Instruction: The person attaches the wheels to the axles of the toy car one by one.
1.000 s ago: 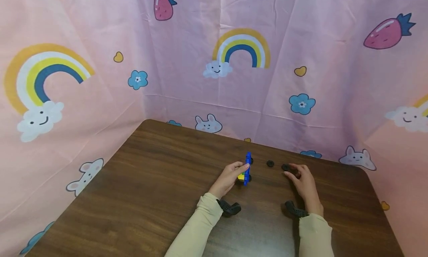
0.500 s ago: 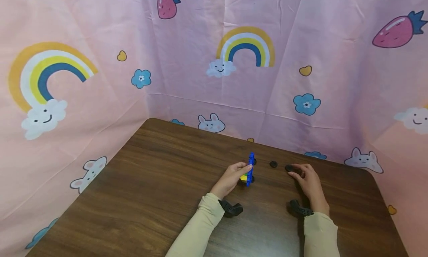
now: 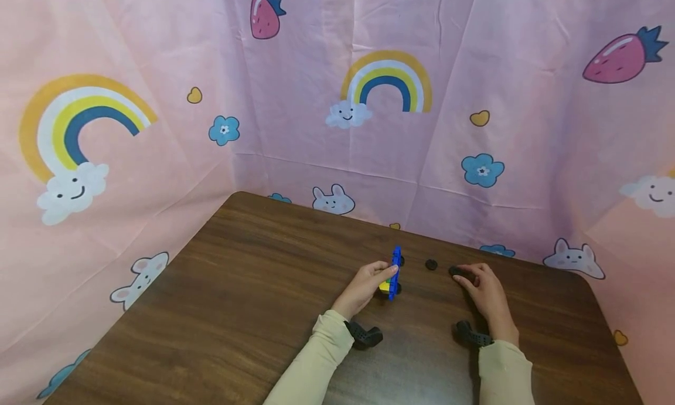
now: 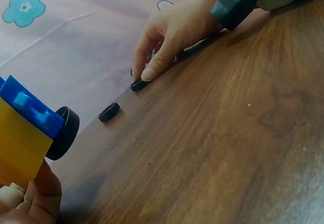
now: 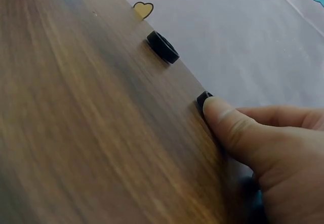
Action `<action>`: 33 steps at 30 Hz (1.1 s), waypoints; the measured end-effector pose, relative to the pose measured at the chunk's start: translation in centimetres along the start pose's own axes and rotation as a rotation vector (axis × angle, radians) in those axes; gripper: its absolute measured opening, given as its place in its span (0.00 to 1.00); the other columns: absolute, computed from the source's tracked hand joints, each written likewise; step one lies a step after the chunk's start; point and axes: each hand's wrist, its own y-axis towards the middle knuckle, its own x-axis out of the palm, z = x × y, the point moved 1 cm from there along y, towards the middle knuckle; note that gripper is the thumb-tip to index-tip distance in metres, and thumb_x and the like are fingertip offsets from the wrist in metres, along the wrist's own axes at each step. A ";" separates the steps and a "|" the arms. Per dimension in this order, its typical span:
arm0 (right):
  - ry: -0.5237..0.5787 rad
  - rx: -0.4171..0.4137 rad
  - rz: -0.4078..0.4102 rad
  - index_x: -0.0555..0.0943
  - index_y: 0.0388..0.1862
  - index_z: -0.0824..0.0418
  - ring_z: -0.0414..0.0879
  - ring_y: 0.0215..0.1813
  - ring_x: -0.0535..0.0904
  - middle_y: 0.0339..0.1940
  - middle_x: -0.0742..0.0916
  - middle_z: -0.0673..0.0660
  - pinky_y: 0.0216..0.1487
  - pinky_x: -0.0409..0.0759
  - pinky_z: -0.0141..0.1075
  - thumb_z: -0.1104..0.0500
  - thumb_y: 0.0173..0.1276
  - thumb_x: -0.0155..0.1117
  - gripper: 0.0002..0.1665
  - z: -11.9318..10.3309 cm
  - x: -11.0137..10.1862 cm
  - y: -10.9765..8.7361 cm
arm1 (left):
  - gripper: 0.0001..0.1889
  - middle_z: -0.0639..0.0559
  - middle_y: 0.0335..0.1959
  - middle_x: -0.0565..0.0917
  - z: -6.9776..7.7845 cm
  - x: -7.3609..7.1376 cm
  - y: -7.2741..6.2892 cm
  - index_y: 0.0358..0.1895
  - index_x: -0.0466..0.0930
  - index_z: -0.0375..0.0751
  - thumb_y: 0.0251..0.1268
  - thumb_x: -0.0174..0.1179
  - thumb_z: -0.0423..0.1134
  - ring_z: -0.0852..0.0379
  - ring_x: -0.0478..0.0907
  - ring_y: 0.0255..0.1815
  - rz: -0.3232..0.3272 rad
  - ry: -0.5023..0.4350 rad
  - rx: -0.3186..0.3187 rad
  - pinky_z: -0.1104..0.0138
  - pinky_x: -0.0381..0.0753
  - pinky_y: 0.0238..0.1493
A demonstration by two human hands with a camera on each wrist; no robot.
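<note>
My left hand (image 3: 364,285) holds a toy car (image 3: 395,274) with a blue base and yellow and green parts, tipped on its side above the table. Black wheels are fitted on the car's right-facing side, one of them large in the left wrist view, the car's wheel (image 4: 65,134). Farther right, my right hand (image 3: 487,291) pinches a loose black wheel (image 4: 136,86) between thumb and fingers, low against the tabletop. The thumb covers most of that wheel in the right wrist view. A second loose wheel (image 5: 163,47) lies flat between the two hands.
Dark brown wood-grain table (image 3: 237,288) beneath both hands, its far edge close behind the loose wheels. A pink and lilac printed cloth (image 3: 295,129) hangs around the back and sides. Black wrist mounts (image 3: 365,336) sit at both wrists.
My right thumb has come in against the wheel, and the fingers now pinch it. The left hand keeps hold of the car with little motion. The head view has shifted slightly.
</note>
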 end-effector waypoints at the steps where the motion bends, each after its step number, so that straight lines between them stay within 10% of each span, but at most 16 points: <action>1: -0.004 -0.005 0.007 0.84 0.61 0.62 0.48 0.38 0.72 0.50 0.83 0.63 0.37 0.69 0.36 0.51 0.74 0.69 0.23 0.0 0.0 0.0 | 0.26 0.40 0.69 0.77 0.0 0.0 0.0 0.65 0.76 0.34 0.80 0.57 0.53 0.42 0.66 0.77 0.001 -0.002 0.000 0.40 0.58 0.81; 22: 0.094 0.027 0.184 0.84 0.60 0.66 0.55 0.41 0.88 0.45 0.92 0.65 0.46 0.86 0.51 0.50 0.75 0.68 0.24 -0.1 0.4 -1.7 | 0.28 0.40 0.68 0.78 -0.7 0.1 0.2 0.67 0.76 0.36 0.78 0.59 0.55 0.42 0.68 0.76 -0.003 0.017 0.008 0.40 0.59 0.80; 33: 0.172 0.032 0.278 0.87 0.55 0.64 0.34 0.34 0.85 0.40 0.92 0.62 0.36 0.78 0.22 0.53 0.72 0.73 0.20 -1.1 0.9 -2.5 | 0.28 0.39 0.67 0.78 -0.5 0.0 0.3 0.67 0.76 0.36 0.77 0.60 0.55 0.41 0.69 0.75 0.002 0.035 0.022 0.42 0.63 0.79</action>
